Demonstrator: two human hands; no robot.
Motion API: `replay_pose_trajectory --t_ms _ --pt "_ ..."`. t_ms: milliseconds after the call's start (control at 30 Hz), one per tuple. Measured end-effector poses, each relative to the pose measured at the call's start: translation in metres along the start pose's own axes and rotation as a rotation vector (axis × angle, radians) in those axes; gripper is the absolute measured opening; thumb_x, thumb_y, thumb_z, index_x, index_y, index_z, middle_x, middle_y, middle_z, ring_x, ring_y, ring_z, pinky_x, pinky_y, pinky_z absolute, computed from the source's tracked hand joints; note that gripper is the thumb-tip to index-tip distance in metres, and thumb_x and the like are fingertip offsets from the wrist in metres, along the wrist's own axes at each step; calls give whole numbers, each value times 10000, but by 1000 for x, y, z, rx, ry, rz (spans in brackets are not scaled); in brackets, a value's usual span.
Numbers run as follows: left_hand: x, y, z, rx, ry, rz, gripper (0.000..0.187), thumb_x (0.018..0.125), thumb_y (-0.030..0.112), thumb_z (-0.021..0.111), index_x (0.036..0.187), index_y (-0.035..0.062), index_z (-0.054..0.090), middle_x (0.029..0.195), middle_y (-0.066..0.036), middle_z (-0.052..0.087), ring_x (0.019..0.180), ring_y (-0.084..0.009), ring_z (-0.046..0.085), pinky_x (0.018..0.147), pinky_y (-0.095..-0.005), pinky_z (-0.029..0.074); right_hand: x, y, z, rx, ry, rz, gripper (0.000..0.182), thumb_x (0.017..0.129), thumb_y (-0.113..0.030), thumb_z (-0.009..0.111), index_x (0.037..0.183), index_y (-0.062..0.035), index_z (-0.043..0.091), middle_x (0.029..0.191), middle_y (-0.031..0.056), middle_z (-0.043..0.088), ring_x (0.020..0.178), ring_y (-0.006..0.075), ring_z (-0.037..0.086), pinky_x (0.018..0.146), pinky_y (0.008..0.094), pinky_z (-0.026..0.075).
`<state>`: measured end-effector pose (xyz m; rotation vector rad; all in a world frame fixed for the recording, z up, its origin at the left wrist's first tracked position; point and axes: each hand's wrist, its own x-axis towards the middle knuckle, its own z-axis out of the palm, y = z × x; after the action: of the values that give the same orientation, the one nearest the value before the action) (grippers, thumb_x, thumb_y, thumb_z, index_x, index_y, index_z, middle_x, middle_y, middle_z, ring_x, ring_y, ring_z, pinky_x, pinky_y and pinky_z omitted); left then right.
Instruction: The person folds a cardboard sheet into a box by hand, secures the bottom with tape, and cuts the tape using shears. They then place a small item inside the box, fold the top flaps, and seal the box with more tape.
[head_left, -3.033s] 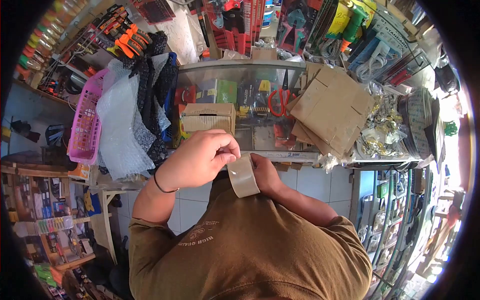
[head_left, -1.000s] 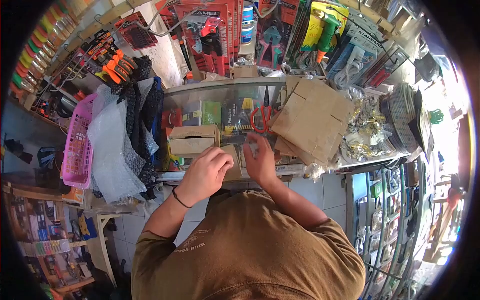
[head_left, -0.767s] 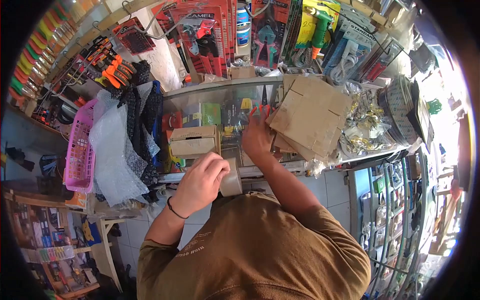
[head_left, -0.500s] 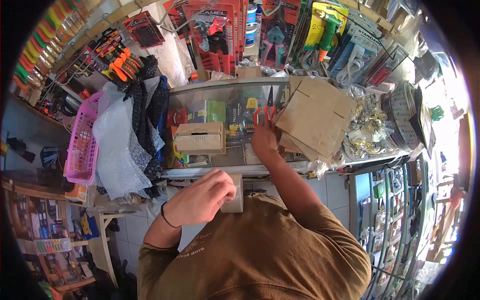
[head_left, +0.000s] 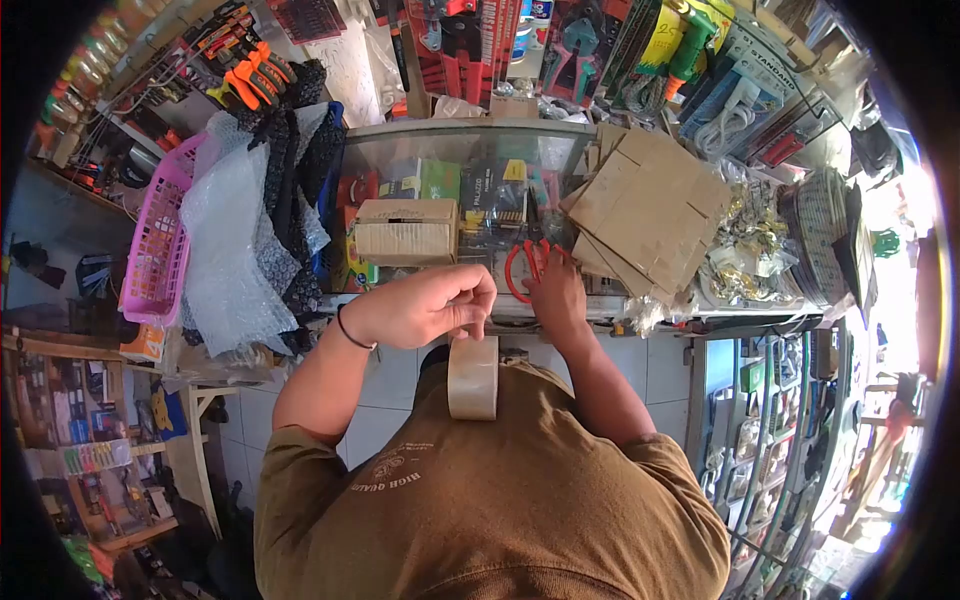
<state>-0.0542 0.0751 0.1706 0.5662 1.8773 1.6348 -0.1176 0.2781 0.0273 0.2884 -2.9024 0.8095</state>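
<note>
My left hand (head_left: 430, 307) is closed in a pinch in front of my chest. A wide roll of clear packing tape (head_left: 473, 378) hangs just under its fingertips, seemingly by the loose end, though the strip is hard to see. At the counter's near edge, my right hand (head_left: 558, 298) has its fingers on the red-handled scissors (head_left: 515, 272), whose dark blades point away from me over the glass. A closed brown cardboard box (head_left: 405, 232) lies on the glass counter, ahead of my left hand.
Flat cardboard pieces (head_left: 655, 210) are stacked right of the scissors. Beyond them are bagged metal parts (head_left: 745, 245) and a coiled roll (head_left: 815, 235). Bubble wrap (head_left: 225, 240) and a pink basket (head_left: 155, 240) stand at left. Packaged tools (head_left: 470, 70) hang behind the glass counter (head_left: 440, 140).
My right hand has drawn the scissors back toward the counter's near edge. My left hand has risen, and the tape roll now hangs lower than its fingers. The view has shifted slightly.
</note>
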Motion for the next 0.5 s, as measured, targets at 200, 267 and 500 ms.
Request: replay_pose_trajectory --t_ms 200,267,500 --pt "11 1 5 -6 92 -110 90 937 132 473 935 48 441 869 -29 488 843 -130 584 666 -304 558 23 2 -12 13 -367 185 565 615 -196 742 1094 20 536 933 214 627 917 401 598 789 430 490" --pt "11 3 5 2 107 -110 94 934 136 480 940 49 446 872 -27 487 851 -133 586 660 -304 558 21 1 -17 50 -483 197 481 594 -220 723 984 28 589 845 214 632 838 355 633 751 387 508" --pt "8 7 4 50 149 -87 82 914 110 495 922 33 469 882 -43 487 845 -140 599 623 -291 561 -9 27 -68 880 -867 334 322 686 -151 666 950 14 582 784 81 614 663 175 620 629 287 508"
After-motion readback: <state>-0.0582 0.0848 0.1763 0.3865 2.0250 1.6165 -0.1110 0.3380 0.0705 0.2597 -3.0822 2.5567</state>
